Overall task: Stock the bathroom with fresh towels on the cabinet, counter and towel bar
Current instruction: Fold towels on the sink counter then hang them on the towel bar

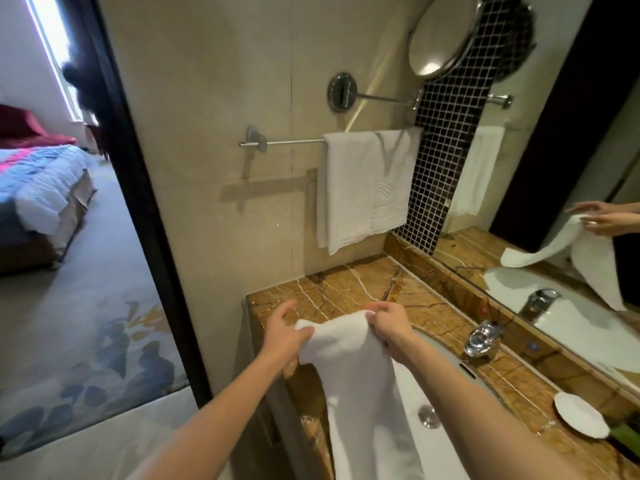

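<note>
Grips a fresh white towel (pixel 356 375) by its top edge, left hand (pixel 284 332) and right hand (pixel 389 323) each pinching a corner just above the marble counter (pixel 346 289), long axis trailing down over the sink (pixel 446 386), bare countertop straight ahead, left hand nearer the towel bar (pixel 291 142).

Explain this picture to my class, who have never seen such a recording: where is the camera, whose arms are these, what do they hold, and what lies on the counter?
There is no machine here. One camera, worn on a person's head, looks down at their own bare arms. The left hand and right hand each grip the top edge of a white terry towel, which hangs down between the arms. Beneath is a brown veined marble counter with a white basin, a chrome tap and a small white dish. On the metal towel bar hang two white towels. The wall mirror on the right repeats the hands.
</note>
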The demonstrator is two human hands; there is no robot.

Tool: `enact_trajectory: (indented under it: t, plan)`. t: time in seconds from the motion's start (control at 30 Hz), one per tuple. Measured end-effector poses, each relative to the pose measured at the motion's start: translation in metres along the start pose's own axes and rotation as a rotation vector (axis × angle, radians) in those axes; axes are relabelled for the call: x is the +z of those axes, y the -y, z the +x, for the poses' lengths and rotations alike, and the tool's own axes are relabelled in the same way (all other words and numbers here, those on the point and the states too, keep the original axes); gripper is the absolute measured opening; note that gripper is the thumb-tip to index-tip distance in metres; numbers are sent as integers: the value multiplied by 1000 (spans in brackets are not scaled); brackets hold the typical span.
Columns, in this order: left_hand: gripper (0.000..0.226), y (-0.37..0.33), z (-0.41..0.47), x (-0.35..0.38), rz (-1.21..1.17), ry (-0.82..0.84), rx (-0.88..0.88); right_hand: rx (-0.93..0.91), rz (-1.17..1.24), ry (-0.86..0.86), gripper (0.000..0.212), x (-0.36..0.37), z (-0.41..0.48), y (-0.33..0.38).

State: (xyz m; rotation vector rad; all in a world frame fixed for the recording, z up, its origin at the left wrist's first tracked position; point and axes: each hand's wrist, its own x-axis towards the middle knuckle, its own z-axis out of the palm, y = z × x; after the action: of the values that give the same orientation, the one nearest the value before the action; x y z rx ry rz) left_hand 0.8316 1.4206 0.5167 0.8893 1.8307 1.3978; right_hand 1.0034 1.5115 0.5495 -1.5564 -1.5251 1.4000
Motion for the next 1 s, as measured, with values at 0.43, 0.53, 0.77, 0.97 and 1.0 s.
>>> enact_trajectory:
  t: [0.43, 0.53, 0.77, 0.97, 1.0]
  plan:
    - [56, -128, 42, -64, -391, 6, 125, -312, 77, -60, 32, -9, -33, 163]
    - [55, -168, 47, -75, -402, 66, 209, -370, 120, -109, 32, -17, -39, 193]
    - [48, -254, 62, -91, -237, 121, 407, -430, 239, -74, 30, -39, -45, 256]
    - [46, -319, 89, -101, -125, 54, 516, -539, 265, -71, 28, -55, -20, 320]
    - [46, -330, 94, -101, -123, 43, 527, -558, 274, -65, 29, -57, -14, 331]
